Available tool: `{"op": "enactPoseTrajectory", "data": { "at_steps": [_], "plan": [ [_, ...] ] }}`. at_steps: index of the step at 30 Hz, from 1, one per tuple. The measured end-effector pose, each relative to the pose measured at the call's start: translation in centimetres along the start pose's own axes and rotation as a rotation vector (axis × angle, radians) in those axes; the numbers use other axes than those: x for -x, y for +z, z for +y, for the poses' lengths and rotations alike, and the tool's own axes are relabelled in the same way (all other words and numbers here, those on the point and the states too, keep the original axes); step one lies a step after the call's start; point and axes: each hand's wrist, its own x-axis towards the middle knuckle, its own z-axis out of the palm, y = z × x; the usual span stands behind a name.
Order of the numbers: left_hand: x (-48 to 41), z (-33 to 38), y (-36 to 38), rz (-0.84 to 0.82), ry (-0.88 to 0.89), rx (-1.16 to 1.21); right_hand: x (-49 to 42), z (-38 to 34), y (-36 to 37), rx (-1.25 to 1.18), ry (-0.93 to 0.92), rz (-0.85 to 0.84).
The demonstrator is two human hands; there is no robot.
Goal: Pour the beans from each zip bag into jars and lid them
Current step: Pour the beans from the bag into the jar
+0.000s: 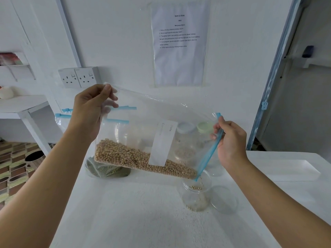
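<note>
On the white desk, nearest me, stands the open jar with a few pale beans inside. A clear round lid lies flat just right of the jar.

Above the jar I hold the zip bag of soybeans tilted, its low corner dipping into the jar's mouth. My right grip is up and to the right of the jar, with its fingers pinching the bag's blue zip strip near the top end. My left grip is high and well left of the jar, thumb and fingers pinching the bag's raised far corner. The soybeans lie banked along the bag's lower edge, sloping down toward the jar.

Left of the jar, under the bag, a bag of green beans lies on the desk. Beyond the jar, seen through the plastic, stand a white-lidded jar and a green-lidded jar. Farther left are spare zip bags. On the wall behind the jar are twin sockets and a printed sheet.
</note>
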Motion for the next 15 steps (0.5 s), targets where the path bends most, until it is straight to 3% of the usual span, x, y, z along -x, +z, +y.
{"op": "enactPoseTrajectory", "data": {
  "at_steps": [15],
  "plan": [
    [0.02,0.33,0.46,-0.015,0.012,-0.013,-0.12,0.13,-0.28,0.010,-0.008,0.019]
  ]
}}
